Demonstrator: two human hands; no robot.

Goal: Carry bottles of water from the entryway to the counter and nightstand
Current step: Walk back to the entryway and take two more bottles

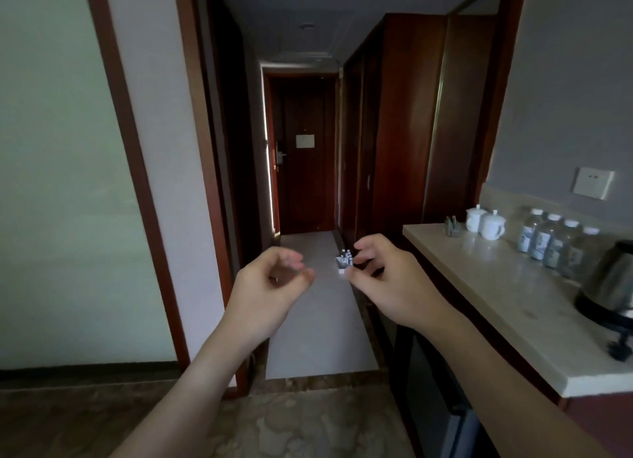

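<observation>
Far down the entryway floor stands a small cluster of water bottles beside a white box, close to the right-hand wardrobe. Several more water bottles stand in a row on the beige counter at my right. My left hand and my right hand are both raised in front of me at waist height, fingers loosely curled and apart, holding nothing. My right hand partly overlaps the distant bottles in the picture but is far from them.
A dark wooden door closes the hallway's end. A wooden wardrobe lines the right side. On the counter sit two white lidded cups and a black kettle. A white wall with brown trim stands at left.
</observation>
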